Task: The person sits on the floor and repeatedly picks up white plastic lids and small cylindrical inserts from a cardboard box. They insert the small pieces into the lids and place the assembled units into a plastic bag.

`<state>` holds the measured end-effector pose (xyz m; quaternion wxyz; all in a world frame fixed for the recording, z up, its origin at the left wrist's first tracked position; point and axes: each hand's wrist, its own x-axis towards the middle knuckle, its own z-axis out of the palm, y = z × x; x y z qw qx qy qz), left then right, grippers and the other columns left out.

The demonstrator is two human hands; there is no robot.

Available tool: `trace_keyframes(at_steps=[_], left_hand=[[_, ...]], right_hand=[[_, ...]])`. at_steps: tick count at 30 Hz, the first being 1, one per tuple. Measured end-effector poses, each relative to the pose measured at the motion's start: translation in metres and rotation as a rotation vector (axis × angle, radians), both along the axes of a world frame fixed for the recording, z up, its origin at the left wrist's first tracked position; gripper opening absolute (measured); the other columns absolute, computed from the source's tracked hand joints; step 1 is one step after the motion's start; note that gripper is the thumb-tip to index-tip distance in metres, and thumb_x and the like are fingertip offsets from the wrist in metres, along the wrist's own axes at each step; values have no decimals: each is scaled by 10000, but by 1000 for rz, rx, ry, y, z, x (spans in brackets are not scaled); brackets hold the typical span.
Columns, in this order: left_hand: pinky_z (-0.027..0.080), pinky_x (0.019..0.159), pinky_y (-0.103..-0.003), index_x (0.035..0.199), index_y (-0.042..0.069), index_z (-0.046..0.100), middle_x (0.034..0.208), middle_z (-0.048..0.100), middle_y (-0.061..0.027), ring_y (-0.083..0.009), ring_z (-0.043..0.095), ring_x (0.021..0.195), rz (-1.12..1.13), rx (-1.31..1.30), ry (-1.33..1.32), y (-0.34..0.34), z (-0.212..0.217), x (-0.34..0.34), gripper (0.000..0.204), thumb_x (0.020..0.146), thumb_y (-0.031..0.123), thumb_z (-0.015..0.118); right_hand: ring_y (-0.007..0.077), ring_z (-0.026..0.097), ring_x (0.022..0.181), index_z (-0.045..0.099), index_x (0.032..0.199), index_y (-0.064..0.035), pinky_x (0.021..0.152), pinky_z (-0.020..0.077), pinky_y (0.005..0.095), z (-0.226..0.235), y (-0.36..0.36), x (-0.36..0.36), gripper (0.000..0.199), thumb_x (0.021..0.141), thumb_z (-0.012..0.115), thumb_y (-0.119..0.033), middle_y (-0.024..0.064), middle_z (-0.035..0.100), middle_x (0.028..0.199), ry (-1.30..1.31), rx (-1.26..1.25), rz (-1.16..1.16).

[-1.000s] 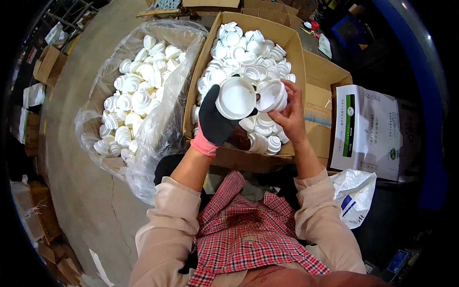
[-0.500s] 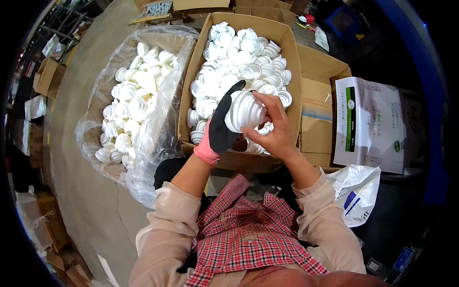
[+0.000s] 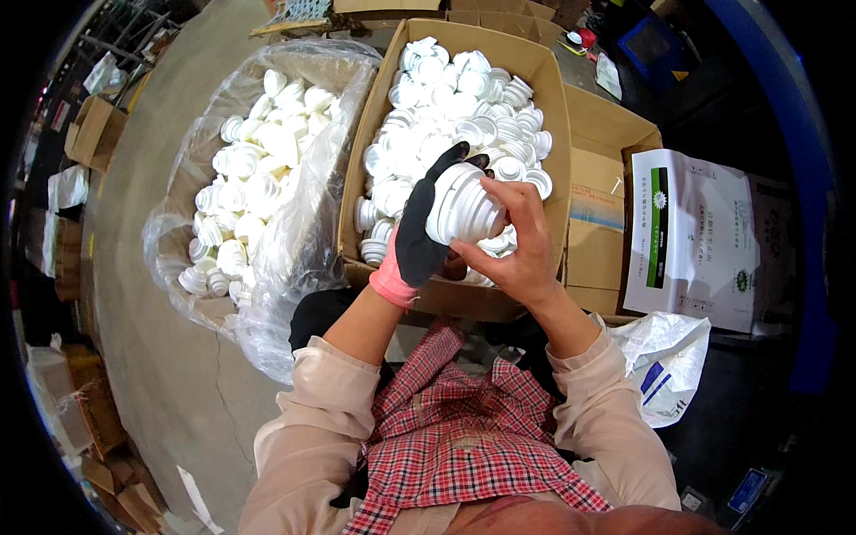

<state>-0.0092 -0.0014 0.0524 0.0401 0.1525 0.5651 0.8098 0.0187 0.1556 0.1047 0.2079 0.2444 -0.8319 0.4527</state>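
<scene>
A white sheet carries a green-and-black band with a white starburst sign, lines of dark print too small to make out, and a green starburst. A white bag bears blue stripes and dark characters; the open brown box shows faint print.

Wht pcs, prev. apart, now tog. btwn L fingers & R fingers

Downward head-worn fisheye view
</scene>
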Motion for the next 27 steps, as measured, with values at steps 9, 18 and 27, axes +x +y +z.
trace_keyframes(at_steps=[9, 18, 27], left_hand=[[380, 1076, -370, 1459, -4, 302, 1398, 465, -162, -251, 483, 1265, -69, 191, -28, -2, 11, 2, 544, 963, 131, 479], [377, 1054, -348, 1463, -1, 304, 1357, 496, -140, -222, 484, 1239, -55, 135, 26, -4, 19, 10, 730, 874, 273, 635], [269, 1129, -352, 1435, 0, 380, 1450, 434, -124, -230, 365, 1367, -97, -144, 143, 3, 22, 6, 816, 739, 182, 766]], right_hand=[[206, 555, 730, 512, 1289, -81, 622, 494, 323, 2, -4, 2, 723, 653, 849, -149, 122, 523, 1058, -13, 12, -7], [240, 561, 856, 527, 1279, -92, 707, 494, 345, -1, -5, 4, 713, 646, 850, -154, 127, 527, 1063, -77, -40, 23], [133, 489, 937, 557, 1188, 8, 879, 383, 256, -16, 3, -14, 670, 950, 446, -609, 55, 574, 1032, -573, -533, -11]])
